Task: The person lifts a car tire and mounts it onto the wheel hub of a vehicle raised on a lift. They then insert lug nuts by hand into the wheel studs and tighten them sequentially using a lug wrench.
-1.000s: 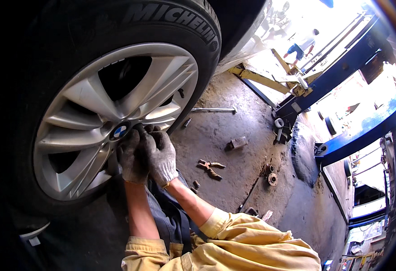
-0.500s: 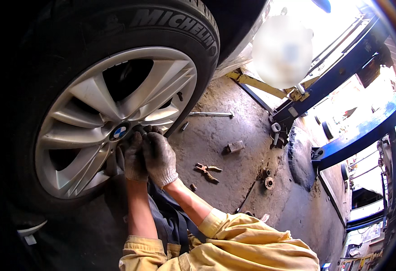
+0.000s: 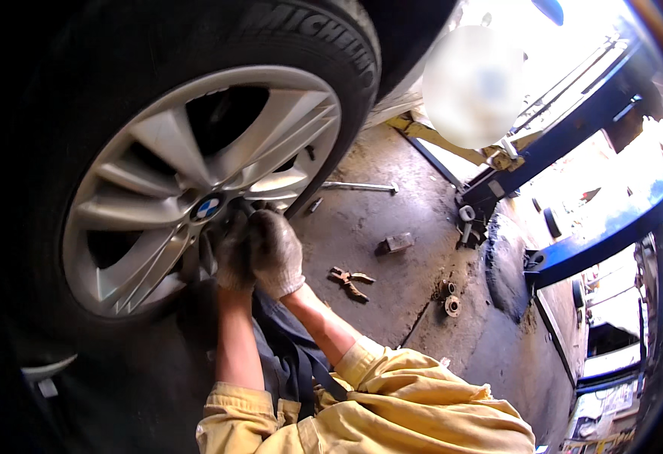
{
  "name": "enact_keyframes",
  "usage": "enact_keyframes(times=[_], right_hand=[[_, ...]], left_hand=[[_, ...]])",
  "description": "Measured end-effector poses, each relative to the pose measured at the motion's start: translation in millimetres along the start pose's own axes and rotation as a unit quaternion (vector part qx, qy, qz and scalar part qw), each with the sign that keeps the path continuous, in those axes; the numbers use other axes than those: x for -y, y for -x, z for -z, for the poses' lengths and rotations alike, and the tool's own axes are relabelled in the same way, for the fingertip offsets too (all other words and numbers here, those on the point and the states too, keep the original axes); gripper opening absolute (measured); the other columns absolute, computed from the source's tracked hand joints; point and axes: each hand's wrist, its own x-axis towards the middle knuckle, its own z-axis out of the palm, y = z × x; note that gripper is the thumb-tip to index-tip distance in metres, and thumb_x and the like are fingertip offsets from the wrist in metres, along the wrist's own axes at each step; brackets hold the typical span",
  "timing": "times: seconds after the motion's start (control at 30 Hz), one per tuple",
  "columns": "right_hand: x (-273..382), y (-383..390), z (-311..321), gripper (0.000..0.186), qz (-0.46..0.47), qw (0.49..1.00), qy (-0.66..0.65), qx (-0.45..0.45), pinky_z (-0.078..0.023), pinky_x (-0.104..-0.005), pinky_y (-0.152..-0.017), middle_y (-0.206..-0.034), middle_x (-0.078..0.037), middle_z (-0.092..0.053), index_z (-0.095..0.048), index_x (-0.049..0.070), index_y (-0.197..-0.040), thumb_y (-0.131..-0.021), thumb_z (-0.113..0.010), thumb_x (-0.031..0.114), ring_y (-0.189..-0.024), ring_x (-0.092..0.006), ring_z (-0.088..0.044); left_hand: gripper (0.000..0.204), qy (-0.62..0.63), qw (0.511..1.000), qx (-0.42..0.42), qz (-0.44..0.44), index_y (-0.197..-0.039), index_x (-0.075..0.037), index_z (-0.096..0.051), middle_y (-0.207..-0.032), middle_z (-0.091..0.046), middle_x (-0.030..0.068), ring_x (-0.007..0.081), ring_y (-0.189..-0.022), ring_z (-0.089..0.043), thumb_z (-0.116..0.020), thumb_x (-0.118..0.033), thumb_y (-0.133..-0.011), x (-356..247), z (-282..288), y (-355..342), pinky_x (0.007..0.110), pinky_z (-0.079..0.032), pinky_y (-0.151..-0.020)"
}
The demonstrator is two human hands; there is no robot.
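A silver alloy wheel [image 3: 257,140] with a black tire [image 3: 131,72] fills the left half. Just below and right of its round blue-and-white centre cap [image 3: 208,208], both my gloved hands are bunched together. My right hand [image 3: 277,253], in a grimy grey knit glove, has its fingers curled around a small dark cylindrical piece [image 3: 247,208] at the hub's lug area. My left hand [image 3: 234,253], similarly gloved, is closed beside and partly behind the right one; what its fingertips grip is hidden.
On the stained concrete floor [image 3: 331,227] lie pliers [image 3: 350,281], a steel bar [image 3: 358,185], a metal block [image 3: 395,243] and round metal parts [image 3: 452,305]. Blue lift columns and arms [image 3: 603,242] with yellow fittings [image 3: 441,140] stand at right; the bright upper background is partly blurred.
Both hands have shifted slightly upward in the view while staying closed at the hub. The wheel and surroundings sit slightly differently as the camera has moved a little.
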Motion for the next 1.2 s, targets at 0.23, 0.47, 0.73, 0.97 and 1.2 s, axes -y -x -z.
enact_keyframes(times=[0.23, 0.47, 0.73, 0.97, 1.2], right_hand=[[7.0, -2.1, -16.3, 0.030, -0.241, 0.909, -0.336, -0.052, -0.054, -0.0302, -0.084, -0.109, -0.011, -0.072, -0.064, -0.004, -0.119, -0.098, -0.070, 0.017, -0.094, -0.0179, -0.066], [-7.3, -4.4, -12.5, 0.020, -0.233, 0.907, -0.349, 0.018, -0.048, -0.0243, -0.052, -0.080, -0.001, -0.064, -0.067, 0.003, -0.106, -0.101, -0.062, 0.021, -0.062, -0.0106, -0.060], [-0.8, 2.3, -8.8, 0.024, -0.156, 0.971, -0.175, 0.052, -0.054, -0.0370, -0.072, -0.095, -0.013, -0.069, -0.066, 0.002, -0.112, -0.104, -0.055, 0.022, -0.079, -0.0230, -0.066], [12.2, 5.9, 3.9, 0.034, -0.067, 0.994, -0.081, -0.022, -0.055, -0.0479, -0.087, -0.117, -0.026, -0.067, -0.059, 0.002, -0.125, -0.095, -0.066, 0.017, -0.108, -0.0438, -0.067], [-4.8, -5.0, -4.6, 0.028, -0.337, 0.861, -0.379, 0.032, -0.054, -0.0452, -0.089, -0.105, -0.026, -0.069, -0.062, -0.001, -0.118, -0.097, -0.062, 0.019, -0.102, -0.0454, -0.066]], left_hand=[[0.024, 0.159, 0.986, -0.040, 0.017, -0.121, -0.009, -0.067, -0.114, -0.070, 0.0030, 0.0168, -0.104, -0.067, -0.070, -0.012, -0.097, -23.3, -27.0, 8.8, 0.031, -0.056, -0.091], [0.017, 0.038, 0.994, -0.101, 0.028, -0.114, -0.010, -0.069, -0.102, -0.071, 0.0027, 0.0131, -0.090, -0.068, -0.070, -0.009, -0.096, -32.7, -29.2, 3.3, 0.026, -0.058, -0.073], [0.022, -0.145, 0.979, -0.141, -0.007, -0.114, -0.006, -0.071, -0.103, -0.072, 0.0044, 0.0142, -0.094, -0.067, -0.071, -0.015, -0.094, -40.7, -27.1, 9.0, 0.030, -0.055, -0.083], [0.033, -0.307, 0.940, -0.145, -0.040, -0.128, -0.003, -0.067, -0.127, -0.069, 0.0110, 0.0214, -0.115, -0.064, -0.065, -0.021, -0.100, -24.8, -21.8, -5.5, 0.035, -0.051, -0.103], [0.027, 0.014, 0.998, -0.040, 0.040, -0.127, -0.005, -0.064, -0.121, -0.068, 0.0078, 0.0181, -0.107, -0.065, -0.062, -0.020, -0.104, -30.7, -32.4, 8.5, 0.029, -0.054, -0.094]])
